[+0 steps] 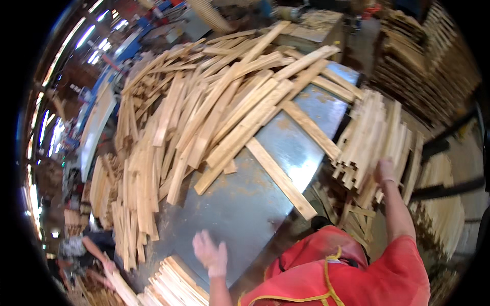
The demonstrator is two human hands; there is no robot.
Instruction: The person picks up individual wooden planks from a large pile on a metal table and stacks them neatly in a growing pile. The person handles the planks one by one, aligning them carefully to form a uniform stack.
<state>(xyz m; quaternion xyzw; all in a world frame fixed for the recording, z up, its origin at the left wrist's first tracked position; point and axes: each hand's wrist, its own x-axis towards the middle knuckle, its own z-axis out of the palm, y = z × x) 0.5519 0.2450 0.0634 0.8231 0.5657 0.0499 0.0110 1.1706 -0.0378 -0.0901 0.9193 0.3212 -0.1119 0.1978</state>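
Note:
My left hand [209, 253] is over the near part of the metal table [224, 217], fingers and thumb apart, holding nothing. To its lower left is a stack of pale wooden slats [176, 280]. Out to the right, my right hand [385, 171] is at a bundle of stacked wooden strips [365, 137] beside the table. Its fingers are blurred and partly hidden, so I cannot make out whether it grips a strip. Between my hands, a single wooden slat [280, 178] lies across the table and sticks out past its near edge.
A large loose pile of wooden boards [204, 112] covers the table's far and left side. At lower left a co-worker's hand [109, 270] is at a board [122, 288]. Tall stacks of slats [413, 66] stand at far right, near dark metal bars [449, 188].

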